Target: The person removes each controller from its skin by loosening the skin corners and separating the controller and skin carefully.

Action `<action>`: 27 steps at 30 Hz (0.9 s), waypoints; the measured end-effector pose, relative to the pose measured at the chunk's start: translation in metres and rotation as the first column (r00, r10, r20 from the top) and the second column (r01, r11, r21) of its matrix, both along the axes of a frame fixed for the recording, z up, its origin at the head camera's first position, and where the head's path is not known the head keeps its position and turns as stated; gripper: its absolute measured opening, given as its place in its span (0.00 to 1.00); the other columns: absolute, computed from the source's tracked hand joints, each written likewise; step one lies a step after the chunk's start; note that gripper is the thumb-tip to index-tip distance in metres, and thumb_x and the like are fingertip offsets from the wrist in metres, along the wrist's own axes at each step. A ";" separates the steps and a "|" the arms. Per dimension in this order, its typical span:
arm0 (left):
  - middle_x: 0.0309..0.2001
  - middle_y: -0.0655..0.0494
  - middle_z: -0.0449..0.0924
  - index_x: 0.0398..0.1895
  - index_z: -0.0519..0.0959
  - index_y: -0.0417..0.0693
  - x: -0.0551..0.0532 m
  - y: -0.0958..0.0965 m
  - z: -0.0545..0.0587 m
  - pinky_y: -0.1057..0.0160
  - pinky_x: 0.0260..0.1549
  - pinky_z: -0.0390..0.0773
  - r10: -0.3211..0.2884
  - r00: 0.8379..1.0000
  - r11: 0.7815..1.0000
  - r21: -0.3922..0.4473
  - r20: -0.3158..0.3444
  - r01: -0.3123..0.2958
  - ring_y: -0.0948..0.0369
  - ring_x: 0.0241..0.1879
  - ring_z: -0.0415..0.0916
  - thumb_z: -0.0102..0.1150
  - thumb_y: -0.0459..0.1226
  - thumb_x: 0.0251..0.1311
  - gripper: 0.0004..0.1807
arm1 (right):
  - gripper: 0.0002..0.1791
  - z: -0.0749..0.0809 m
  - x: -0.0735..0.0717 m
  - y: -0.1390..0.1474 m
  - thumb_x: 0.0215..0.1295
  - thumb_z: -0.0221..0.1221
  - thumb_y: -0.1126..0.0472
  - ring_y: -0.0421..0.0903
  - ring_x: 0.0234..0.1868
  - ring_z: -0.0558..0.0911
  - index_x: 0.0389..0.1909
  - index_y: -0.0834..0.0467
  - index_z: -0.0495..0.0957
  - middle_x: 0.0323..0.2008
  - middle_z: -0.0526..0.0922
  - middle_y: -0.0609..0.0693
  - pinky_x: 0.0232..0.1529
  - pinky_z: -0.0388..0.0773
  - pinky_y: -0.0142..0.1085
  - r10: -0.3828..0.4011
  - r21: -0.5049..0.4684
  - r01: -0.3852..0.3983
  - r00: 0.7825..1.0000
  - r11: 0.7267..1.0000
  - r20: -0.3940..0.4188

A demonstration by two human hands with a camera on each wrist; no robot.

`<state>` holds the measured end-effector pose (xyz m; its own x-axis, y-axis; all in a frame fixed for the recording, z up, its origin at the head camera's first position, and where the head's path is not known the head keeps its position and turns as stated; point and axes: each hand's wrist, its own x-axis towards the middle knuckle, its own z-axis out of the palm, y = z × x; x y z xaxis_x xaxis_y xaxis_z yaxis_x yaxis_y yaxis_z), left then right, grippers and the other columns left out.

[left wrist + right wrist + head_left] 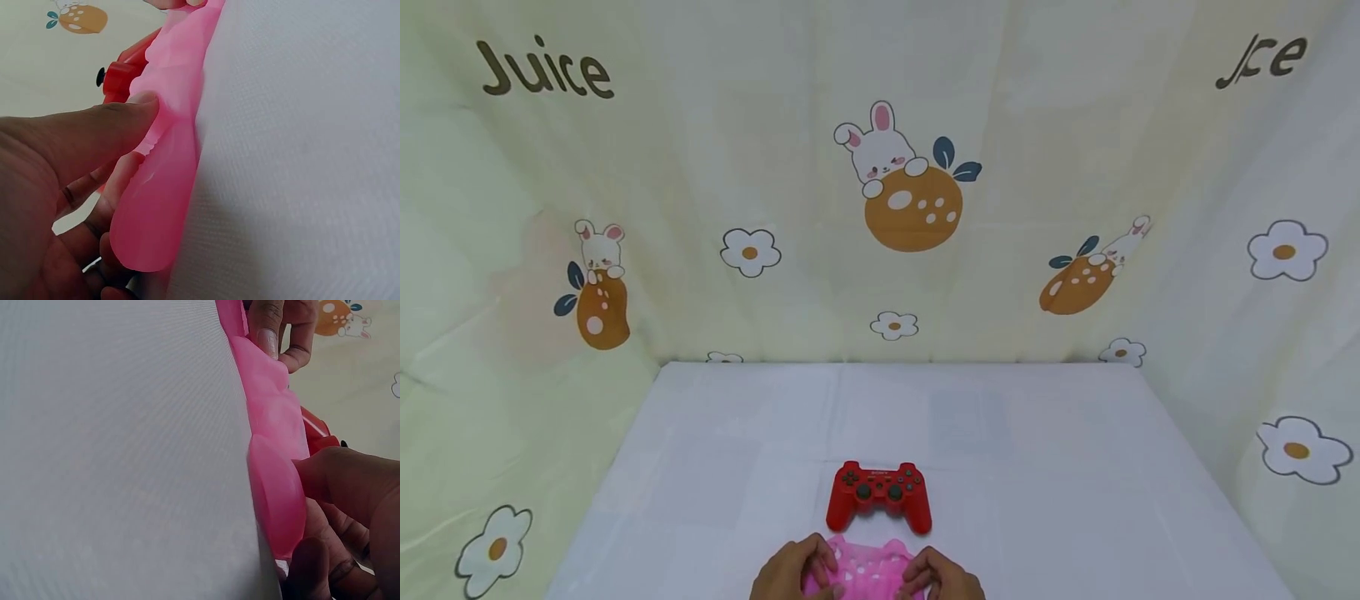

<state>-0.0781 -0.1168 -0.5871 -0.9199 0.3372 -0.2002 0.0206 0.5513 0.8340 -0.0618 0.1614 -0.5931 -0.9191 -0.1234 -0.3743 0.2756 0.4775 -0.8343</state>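
Observation:
A pink silicone controller cover [868,568] with cut-out holes lies at the near edge of the head view. My left hand [792,572] grips its left side; in the left wrist view the thumb presses on top of the soft cover [156,200] while the fingers curl at its far side. On the right side, my right hand [946,575] pinches the cover [275,487] between thumb and fingers. Just beyond both hands, a red game controller [878,498] rests on the table, sticks and buttons facing up. The cover's lower part falls outside the head view.
A white cloth covers the table [760,425]. Behind it and at both sides hangs a cream curtain [805,167] printed with rabbits, oranges and flowers.

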 end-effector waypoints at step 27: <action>0.26 0.72 0.76 0.38 0.79 0.55 -0.002 0.000 -0.004 0.70 0.27 0.68 -0.051 0.997 0.997 0.058 -0.049 0.054 0.75 0.27 0.68 0.75 0.46 0.62 0.12 | 0.26 -0.061 -0.016 0.018 0.53 0.80 0.44 0.45 0.29 0.77 0.43 0.53 0.80 0.34 0.89 0.44 0.27 0.70 0.29 0.078 -0.103 -0.073 0.996 0.992 0.040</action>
